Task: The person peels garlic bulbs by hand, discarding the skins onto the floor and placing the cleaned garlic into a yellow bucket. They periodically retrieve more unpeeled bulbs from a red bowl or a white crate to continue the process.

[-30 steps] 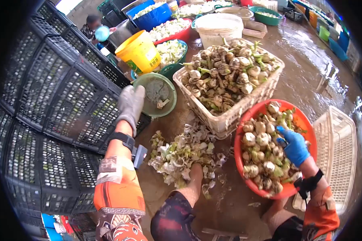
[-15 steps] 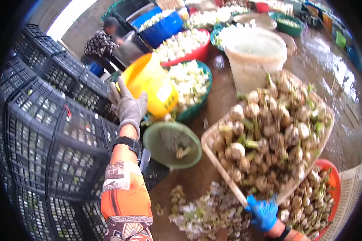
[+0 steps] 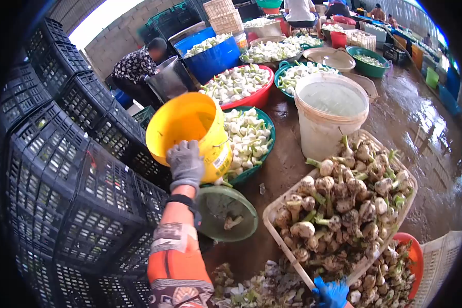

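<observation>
My left hand [image 3: 186,163], in a grey glove, has its fingers closed over the near rim of a yellow bucket [image 3: 218,149]. The bucket tilts towards me, its inside showing, against a green tub of trimmed white garlic [image 3: 247,138]. Below it sits a shallow green basin [image 3: 231,208] with a single garlic piece [image 3: 233,222] in it. At the bottom edge, my right hand [image 3: 331,293], in a blue glove, is closed on the near rim of a pale tray [image 3: 287,245] heaped with soiled, untrimmed garlic bulbs [image 3: 344,205]. Its lower part is cut off.
Stacked black crates [image 3: 72,174] line the left side. A white bucket [image 3: 326,128] stands behind the tray, and an orange-red tub [image 3: 417,264] of garlic lies to its right. Peelings [image 3: 262,287] litter the wet floor. Another person [image 3: 133,69] bends over at the back left.
My left hand has gone from spread fingers beside the yellow bucket to closing on its rim. The bucket has shifted and its opening now faces me more. My view has lifted.
</observation>
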`<act>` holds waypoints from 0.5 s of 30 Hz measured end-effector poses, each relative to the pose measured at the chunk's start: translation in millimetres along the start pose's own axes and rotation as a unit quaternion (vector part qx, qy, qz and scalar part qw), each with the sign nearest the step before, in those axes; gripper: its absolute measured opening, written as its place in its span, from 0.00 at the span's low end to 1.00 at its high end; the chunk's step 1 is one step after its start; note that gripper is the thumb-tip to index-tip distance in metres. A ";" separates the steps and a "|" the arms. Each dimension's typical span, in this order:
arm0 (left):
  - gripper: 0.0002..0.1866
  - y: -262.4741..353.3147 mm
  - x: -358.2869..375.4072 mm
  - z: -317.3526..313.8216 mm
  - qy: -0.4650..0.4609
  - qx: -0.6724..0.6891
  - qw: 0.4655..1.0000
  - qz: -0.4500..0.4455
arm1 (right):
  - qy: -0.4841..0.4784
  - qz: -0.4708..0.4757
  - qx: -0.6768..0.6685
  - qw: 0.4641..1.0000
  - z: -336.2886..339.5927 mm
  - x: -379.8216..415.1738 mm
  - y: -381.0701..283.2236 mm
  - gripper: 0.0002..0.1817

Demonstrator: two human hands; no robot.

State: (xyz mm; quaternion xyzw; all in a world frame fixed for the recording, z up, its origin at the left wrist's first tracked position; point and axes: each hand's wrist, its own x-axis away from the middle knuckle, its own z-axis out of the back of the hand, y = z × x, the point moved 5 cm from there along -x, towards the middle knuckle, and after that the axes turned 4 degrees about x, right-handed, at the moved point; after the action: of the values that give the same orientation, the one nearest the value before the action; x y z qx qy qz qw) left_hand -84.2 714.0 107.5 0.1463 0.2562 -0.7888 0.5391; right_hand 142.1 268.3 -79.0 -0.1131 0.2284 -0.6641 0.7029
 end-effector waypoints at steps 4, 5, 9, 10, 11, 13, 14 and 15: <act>0.19 -1.0 48.2 76.4 0.091 -0.002 0.991 -0.101 | 0.052 0.033 0.087 0.994 -13.1 5.8 3.6 0.25; 0.20 1.4 61.1 99.3 0.097 0.010 0.988 -0.115 | 0.062 0.043 0.090 0.993 -11.8 4.6 4.0 0.25; 0.23 7.5 139.2 184.1 0.121 -0.007 0.984 -0.133 | 0.147 0.082 0.038 0.985 -2.0 4.4 -1.0 0.25; 0.24 13.1 164.2 207.9 0.142 -0.008 0.978 -0.150 | 0.162 0.076 -0.016 0.984 2.7 4.1 -1.8 0.22; 0.24 20.0 188.9 230.5 0.167 -0.006 0.972 -0.168 | 0.168 0.050 -0.073 0.982 9.7 6.9 -4.3 0.21; 0.23 31.7 255.3 263.5 0.160 -0.009 0.970 -0.184 | 0.215 -0.001 -0.165 0.962 27.4 36.2 -11.4 0.22; 0.22 37.7 288.2 277.7 0.157 -0.014 0.969 -0.191 | 0.221 -0.034 -0.186 0.957 40.2 54.9 -12.2 0.23; 0.19 43.8 321.7 289.3 0.153 -0.013 0.966 -0.209 | 0.189 -0.093 -0.242 0.947 46.0 81.4 -11.9 0.22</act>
State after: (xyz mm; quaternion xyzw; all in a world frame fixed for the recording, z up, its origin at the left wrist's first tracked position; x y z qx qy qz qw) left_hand -151.5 289.3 172.5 0.2016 0.3705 -0.8491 0.3181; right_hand 154.4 180.4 -47.4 -0.1727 0.4997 -0.6603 0.5334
